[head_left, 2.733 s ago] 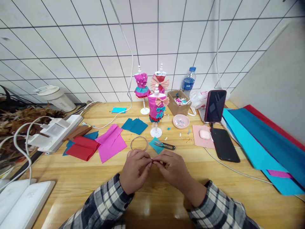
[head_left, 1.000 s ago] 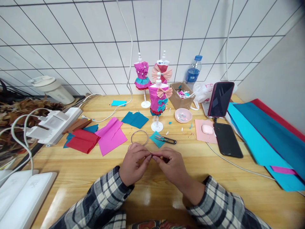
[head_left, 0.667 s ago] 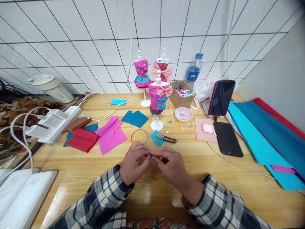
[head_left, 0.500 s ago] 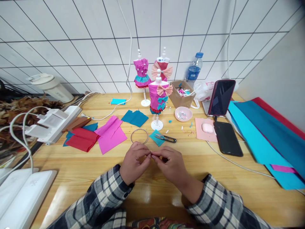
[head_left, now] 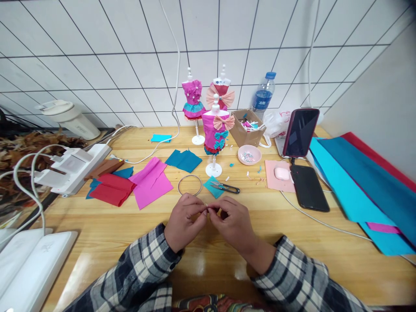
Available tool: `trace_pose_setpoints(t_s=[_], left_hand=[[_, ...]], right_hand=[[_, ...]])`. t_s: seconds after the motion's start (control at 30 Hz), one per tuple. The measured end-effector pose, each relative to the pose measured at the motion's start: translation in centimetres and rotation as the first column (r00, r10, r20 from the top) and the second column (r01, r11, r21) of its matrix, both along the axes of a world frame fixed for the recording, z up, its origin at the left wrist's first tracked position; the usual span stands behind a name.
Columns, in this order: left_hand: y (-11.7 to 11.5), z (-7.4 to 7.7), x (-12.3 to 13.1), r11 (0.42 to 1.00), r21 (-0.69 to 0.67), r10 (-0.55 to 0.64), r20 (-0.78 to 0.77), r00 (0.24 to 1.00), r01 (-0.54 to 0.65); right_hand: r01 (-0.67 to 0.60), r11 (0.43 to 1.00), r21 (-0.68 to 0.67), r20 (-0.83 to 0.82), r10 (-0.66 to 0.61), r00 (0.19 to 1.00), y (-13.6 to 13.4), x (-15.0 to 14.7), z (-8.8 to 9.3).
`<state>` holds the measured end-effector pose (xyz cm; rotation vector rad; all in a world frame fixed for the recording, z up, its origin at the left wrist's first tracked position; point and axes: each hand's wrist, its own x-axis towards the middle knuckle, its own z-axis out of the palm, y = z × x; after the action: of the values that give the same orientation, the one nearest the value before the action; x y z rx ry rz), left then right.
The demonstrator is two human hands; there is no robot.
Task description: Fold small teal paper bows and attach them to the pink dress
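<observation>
My left hand [head_left: 185,221] and my right hand [head_left: 232,221] meet fingertip to fingertip above the wooden table. Both are closed in a pinch on something too small to make out; only a pale speck shows between the fingers. Just beyond them lie a thin metal ring [head_left: 189,194], a small teal fabric piece [head_left: 211,193] and black thread snips [head_left: 227,187] partly over that piece. Behind stands a mini dress form [head_left: 215,134] in a magenta outfit with a peach bow and teal bows. A pink dish [head_left: 249,155] of small shiny bits sits to its right.
Two more dressed forms, one in magenta and teal [head_left: 193,97], stand by the tiled wall. Magenta [head_left: 152,184] and red [head_left: 115,190] sheets lie left, near a power strip [head_left: 81,169]. Right are a scrap box [head_left: 245,134], a bottle [head_left: 264,93], phones [head_left: 308,186] and large sheets [head_left: 344,182].
Both hands stay pinched together at nearly the same spot. My fingers have shifted very slightly; the objects on the table keep their places.
</observation>
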<state>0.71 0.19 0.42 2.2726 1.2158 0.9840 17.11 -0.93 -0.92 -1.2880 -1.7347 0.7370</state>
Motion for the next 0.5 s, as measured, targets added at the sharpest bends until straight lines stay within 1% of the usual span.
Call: trace_pose_setpoints(t_s=[0.07, 0.17, 0.23, 0.37, 0.5], left_hand=[[-0.02, 0.13, -0.03, 1.0, 0.005, 0.0, 0.004, 1.0, 0.0], [0.05, 0.3, -0.16, 1.0, 0.0, -0.012, 0.018, 1.0, 0.012], [0.15, 0.35, -0.26, 1.0, -0.02, -0.021, 0.024, 0.999, 0.022], [0.27, 0.23, -0.39, 0.998, -0.053, -0.037, 0.023, 0.999, 0.038], [0.23, 0.06, -0.42, 0.999, -0.047, -0.012, 0.037, 0.999, 0.014]], right_hand=[[0.02, 0.996, -0.089, -0.075, -0.027, 0.997, 0.1, -0.13, 0.07], [0.018, 0.973, -0.229, -0.172, -0.059, 0.983, 0.3, -0.26, 0.06], [0.009, 0.961, -0.278, -0.209, -0.069, 0.976, 0.4, -0.27, 0.01], [0.003, 0.969, -0.246, -0.233, -0.062, 0.97, 0.43, -0.21, 0.01], [-0.007, 0.979, -0.202, -0.228, -0.04, 0.973, 0.28, -0.22, 0.1]])
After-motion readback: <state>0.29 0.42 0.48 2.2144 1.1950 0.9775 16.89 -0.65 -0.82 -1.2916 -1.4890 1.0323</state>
